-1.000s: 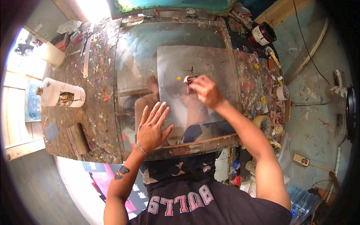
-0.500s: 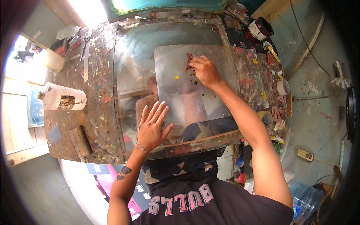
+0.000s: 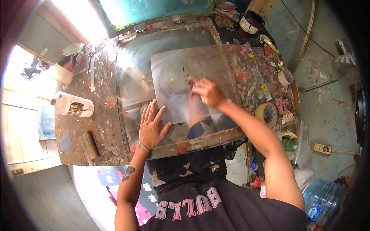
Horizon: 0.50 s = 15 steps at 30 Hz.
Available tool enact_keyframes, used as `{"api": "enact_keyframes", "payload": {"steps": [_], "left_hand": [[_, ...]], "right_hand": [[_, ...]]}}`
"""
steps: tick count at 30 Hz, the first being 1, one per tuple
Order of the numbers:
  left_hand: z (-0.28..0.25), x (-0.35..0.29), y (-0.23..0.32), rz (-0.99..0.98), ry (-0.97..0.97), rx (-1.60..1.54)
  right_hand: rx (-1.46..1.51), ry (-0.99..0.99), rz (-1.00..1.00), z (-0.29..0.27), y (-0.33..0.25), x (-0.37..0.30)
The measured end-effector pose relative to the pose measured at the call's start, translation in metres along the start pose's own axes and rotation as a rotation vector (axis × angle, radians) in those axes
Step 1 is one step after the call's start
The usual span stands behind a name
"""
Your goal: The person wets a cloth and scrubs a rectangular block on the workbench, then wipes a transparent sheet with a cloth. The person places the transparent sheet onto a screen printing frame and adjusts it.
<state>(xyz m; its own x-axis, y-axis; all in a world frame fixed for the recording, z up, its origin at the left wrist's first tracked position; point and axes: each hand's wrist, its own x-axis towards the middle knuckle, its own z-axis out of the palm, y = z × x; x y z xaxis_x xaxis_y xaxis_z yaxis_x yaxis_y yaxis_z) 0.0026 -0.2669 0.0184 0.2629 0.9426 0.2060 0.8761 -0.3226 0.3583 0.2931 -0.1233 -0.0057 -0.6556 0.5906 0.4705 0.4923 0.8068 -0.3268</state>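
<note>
A thin clear sheet [image 3: 163,63] lies on the glass plate [image 3: 135,46] set in the worktable. My right hand [image 3: 210,92], smeared by motion, pinches a small dark red rag [image 3: 191,82] against the sheet, right of its middle. A few dark specks and a yellow spot [image 3: 172,80] mark the sheet around there. Near the sheet's lower left corner my left hand [image 3: 151,126] rests flat, fingers spread, across the sheet's edge and the glass.
On the left stand a white bottle [image 3: 77,106], a metal ruler [image 3: 92,73] and a wooden block [image 3: 90,145]. To the right lie a large tape roll [image 3: 271,115], a smaller roll [image 3: 285,77] and a crumpled pink cloth [image 3: 284,106]. A dark jar [image 3: 250,23] and a teal-meshed frame [image 3: 154,11] are at the back.
My right hand has drawn the rag nearer to me across the sheet. Most of the dark specks there no longer show. My left hand stays flat by the sheet's left edge.
</note>
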Motion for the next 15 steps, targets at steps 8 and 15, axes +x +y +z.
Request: {"api": "enact_keyframes", "payload": {"steps": [8, 15], "left_hand": [[0.011, 0.025, 0.055, -0.439, 0.197, -1.014], [0.040, 0.097, 0.144, -0.167, 0.171, -0.815]], "right_hand": [[0.212, 0.183, 0.405, -0.056, -0.008, -0.044], [0.457, 0.532, 0.568, -0.127, -0.028, -0.055]]}}
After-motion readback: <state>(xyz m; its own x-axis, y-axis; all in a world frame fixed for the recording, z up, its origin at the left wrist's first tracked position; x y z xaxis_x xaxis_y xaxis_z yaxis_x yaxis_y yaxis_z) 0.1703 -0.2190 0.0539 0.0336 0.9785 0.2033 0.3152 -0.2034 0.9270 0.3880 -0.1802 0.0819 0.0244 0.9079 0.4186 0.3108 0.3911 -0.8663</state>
